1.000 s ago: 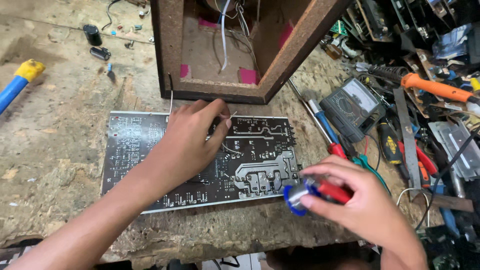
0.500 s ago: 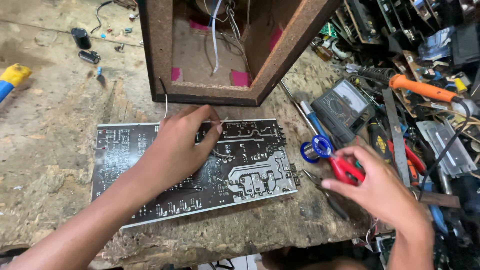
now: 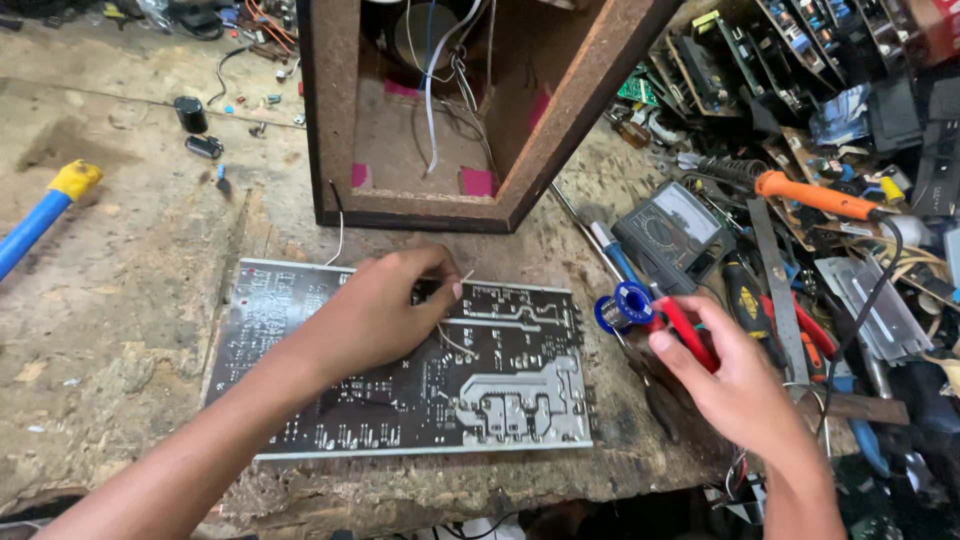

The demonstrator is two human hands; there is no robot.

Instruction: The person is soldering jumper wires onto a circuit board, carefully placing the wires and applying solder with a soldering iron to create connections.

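Board [image 3: 400, 390] lying flat, long axis left-right, left hand [image 3: 385, 310] on it

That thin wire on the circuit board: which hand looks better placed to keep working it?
Probably the left hand: its fingertips already pinch the wire over the circuit board. The right hand is off the board's edge, busy gripping a red-handled tool by a blue spool.
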